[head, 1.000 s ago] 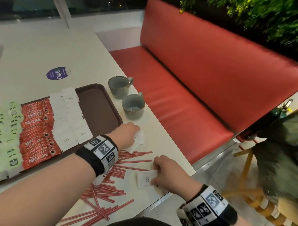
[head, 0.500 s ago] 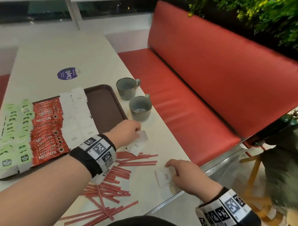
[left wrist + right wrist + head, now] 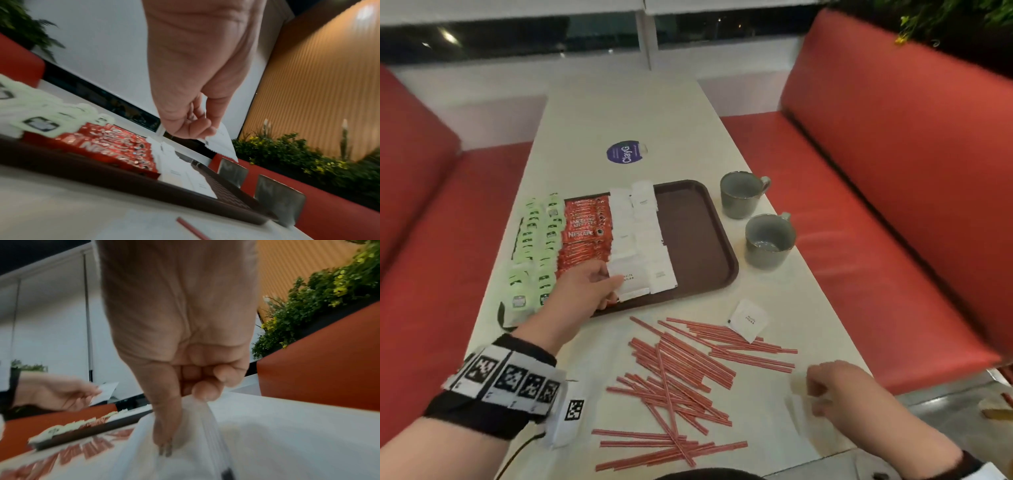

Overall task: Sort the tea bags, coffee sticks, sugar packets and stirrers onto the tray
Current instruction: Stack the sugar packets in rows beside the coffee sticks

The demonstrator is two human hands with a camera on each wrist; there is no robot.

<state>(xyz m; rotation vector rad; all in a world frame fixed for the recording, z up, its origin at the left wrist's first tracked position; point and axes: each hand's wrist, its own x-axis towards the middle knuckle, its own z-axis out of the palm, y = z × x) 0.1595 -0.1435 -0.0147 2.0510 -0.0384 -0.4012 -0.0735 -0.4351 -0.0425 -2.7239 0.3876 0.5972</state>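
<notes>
Two hands, each pinching a white sugar packet, by the brown tray (image 3: 698, 240).

The left hand (image 3: 582, 291) pinches a sugar packet (image 3: 221, 142) between thumb and fingers over the tray's near edge, above the sugar rows (image 3: 640, 240); Nescafé sticks (image 3: 585, 233) and green tea bags (image 3: 534, 246) lie left of those. The right hand (image 3: 839, 390), well off the tray at the bench (image 3: 654, 113) edge, pinches a blurred packet (image 3: 185, 431). Red stirrers (image 3: 688, 370) and one loose packet (image 3: 748, 320) lie just near of the tray.
</notes>
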